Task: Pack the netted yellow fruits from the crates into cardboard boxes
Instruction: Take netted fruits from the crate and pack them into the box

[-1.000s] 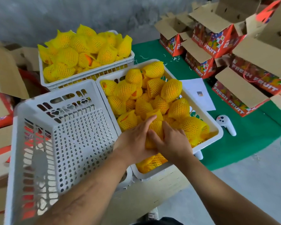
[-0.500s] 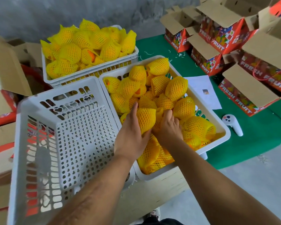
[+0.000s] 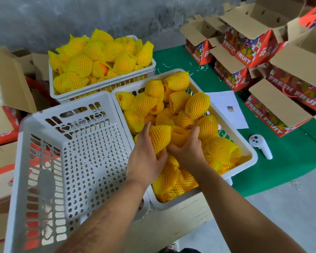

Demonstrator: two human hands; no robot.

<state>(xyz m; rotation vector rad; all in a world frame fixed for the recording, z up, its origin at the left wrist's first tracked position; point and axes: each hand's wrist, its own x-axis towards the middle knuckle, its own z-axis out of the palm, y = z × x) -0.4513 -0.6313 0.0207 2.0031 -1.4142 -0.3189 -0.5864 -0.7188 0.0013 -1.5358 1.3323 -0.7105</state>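
A white crate [image 3: 248,152] in the middle holds several yellow netted fruits. My left hand [image 3: 146,157] grips one netted fruit [image 3: 160,137] lifted slightly above the pile. Right beside it, my right hand [image 3: 188,148] curls round another netted fruit [image 3: 180,135]. A second white crate [image 3: 102,86] behind is heaped with more netted fruits [image 3: 100,55]. Open red cardboard boxes [image 3: 274,114] printed FRESH FRUIT stand on the green cloth at the right.
An empty white perforated crate [image 3: 66,161] sits tilted at the left, touching the middle crate. A white controller [image 3: 260,146] and a sheet of paper [image 3: 226,105] lie on the green cloth [image 3: 290,161]. Opened cardboard boxes [image 3: 9,84] stand at the far left. Grey wall behind.
Both hands have come up out of the near end of the crate, each bringing a netted fruit higher on the pile. The view has shifted slightly.
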